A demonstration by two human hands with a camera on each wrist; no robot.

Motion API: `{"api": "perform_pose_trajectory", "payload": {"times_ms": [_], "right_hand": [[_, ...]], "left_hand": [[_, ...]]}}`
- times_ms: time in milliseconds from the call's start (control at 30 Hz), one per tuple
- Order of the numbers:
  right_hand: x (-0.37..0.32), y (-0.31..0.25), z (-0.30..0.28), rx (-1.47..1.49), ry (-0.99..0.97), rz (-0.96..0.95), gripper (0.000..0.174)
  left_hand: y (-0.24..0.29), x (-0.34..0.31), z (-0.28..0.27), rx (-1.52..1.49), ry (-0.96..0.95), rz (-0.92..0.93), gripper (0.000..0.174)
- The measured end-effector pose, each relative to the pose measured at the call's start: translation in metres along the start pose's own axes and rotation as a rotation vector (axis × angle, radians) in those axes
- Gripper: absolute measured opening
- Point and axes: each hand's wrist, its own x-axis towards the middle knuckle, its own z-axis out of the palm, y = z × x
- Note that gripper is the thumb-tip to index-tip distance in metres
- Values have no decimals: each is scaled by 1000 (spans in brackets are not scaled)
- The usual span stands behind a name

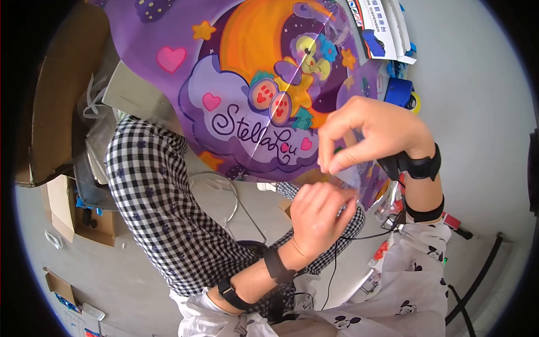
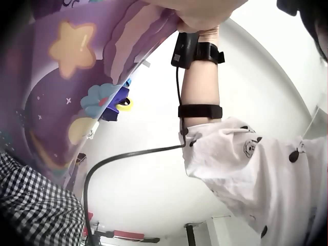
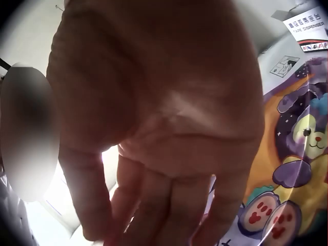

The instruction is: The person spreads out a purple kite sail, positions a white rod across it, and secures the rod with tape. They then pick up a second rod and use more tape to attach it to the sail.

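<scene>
A large glossy purple sheet (image 1: 191,101) with a moon, a cartoon animal and "StellaLou" lettering spreads in front of the person. Over its lower right part, the right hand (image 1: 376,132) brings bent thumb and index finger together in a pinch at the sheet. Just below, the left hand (image 1: 323,216) has bent fingers at the sheet's lower edge; what lies between them is hidden. The left wrist view has the sheet (image 2: 61,87) reaching up to the right hand (image 2: 205,10). In the right wrist view, the right palm (image 3: 164,102) covers much of the sheet (image 3: 266,154).
A tape dispenser box (image 1: 376,28) lies at the top right, above a blue dispenser (image 1: 398,92) with yellow tape. Cardboard boxes (image 1: 101,227) stand at the left. Checkered trouser legs (image 1: 151,185) are below the sheet, with a thin black cable (image 1: 336,264) near the left hand.
</scene>
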Motion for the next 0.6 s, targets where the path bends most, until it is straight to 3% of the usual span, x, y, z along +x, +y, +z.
{"api": "perform_pose_trajectory", "payload": {"times_ms": [100, 333, 600], "right_hand": [[-7, 19, 5, -24, -71, -180, 10], [-30, 9, 12, -144, -129, -124, 6], [-49, 11, 30, -150, -12, -200, 8]], "left_hand": [[7, -4, 0, 77, -12, 91, 24], [10, -7, -3, 205, -8, 255, 22], [23, -8, 7, 167, 56, 292, 21]]}}
